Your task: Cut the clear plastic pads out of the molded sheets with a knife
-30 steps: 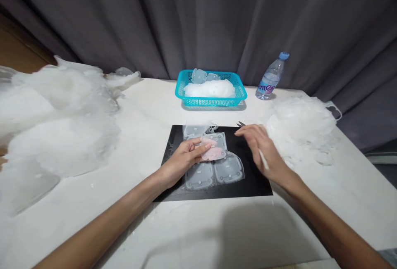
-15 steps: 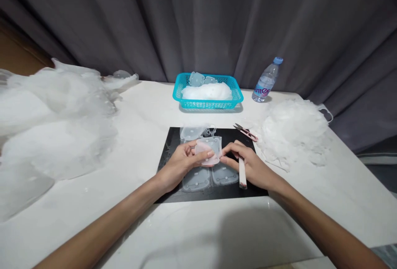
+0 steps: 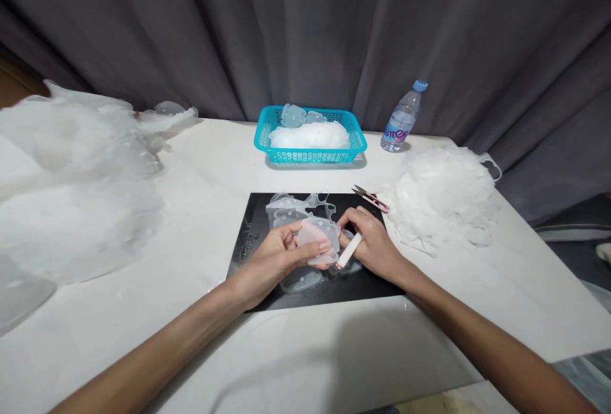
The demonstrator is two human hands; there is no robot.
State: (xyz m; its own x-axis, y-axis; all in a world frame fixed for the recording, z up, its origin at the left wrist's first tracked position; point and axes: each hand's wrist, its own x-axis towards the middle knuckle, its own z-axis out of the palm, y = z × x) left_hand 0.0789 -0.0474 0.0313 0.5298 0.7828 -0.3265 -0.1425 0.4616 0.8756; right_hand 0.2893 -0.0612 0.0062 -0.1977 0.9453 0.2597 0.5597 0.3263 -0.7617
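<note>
My left hand [image 3: 274, 258] pinches a translucent, rounded-square plastic piece [image 3: 317, 236] between thumb and fingers above a black mat [image 3: 377, 288]. My right hand [image 3: 377, 239] is closed on a white flat-sided stick [image 3: 351, 248], which slants down toward the piece. Its thumb and index finger are at the piece's right edge; whether they touch it I cannot tell. On the mat lie more translucent pieces, such as a flat piece [image 3: 300, 282] near the front and a cut-out sheet [image 3: 286, 206] at the back, partly hidden by my hands.
Thread snips [image 3: 372, 199] lie at the mat's back right corner. Behind stands a turquoise basket [image 3: 315, 158] with translucent pieces in it. A water bottle [image 3: 401, 121] stands to its right. Heaps of translucent material [image 3: 81, 191] lie left, and white scraps [image 3: 443, 191] right.
My right hand has turned, so the white stick now slants leftward toward the piece. The cut-out sheet at the mat's back has shifted. The whole view has moved slightly.
</note>
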